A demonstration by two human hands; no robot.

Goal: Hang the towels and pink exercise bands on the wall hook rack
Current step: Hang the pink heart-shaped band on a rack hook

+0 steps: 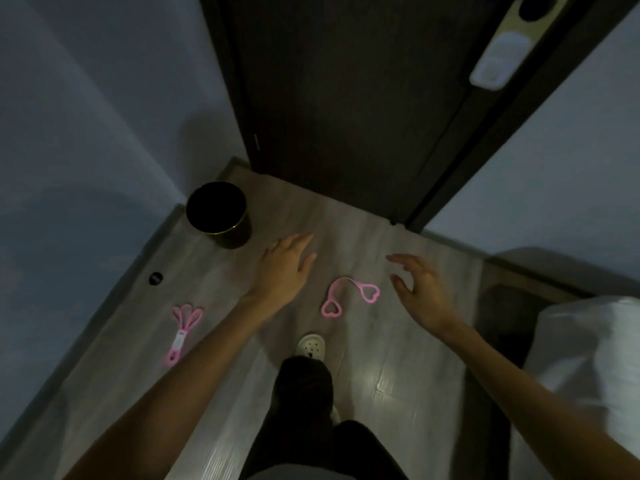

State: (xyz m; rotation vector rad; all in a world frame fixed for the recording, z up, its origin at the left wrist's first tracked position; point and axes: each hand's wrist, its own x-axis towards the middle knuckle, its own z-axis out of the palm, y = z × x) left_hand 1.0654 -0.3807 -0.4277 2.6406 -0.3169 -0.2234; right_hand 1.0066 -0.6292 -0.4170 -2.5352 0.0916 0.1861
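Observation:
A pink exercise band with two heart-shaped handles lies curled on the pale wood floor, between my two hands and below them. A second pink band with several loops and a white label lies on the floor to the left. My left hand hovers palm down, fingers spread, holding nothing, left of and above the heart band. My right hand is open with curled fingers, just right of the heart band and not touching it. No towels or hook rack are in view.
A black round bin stands in the corner by a dark door with a lock plate. A small door stop sits on the floor at left. My leg and white shoe are below. White fabric lies at right.

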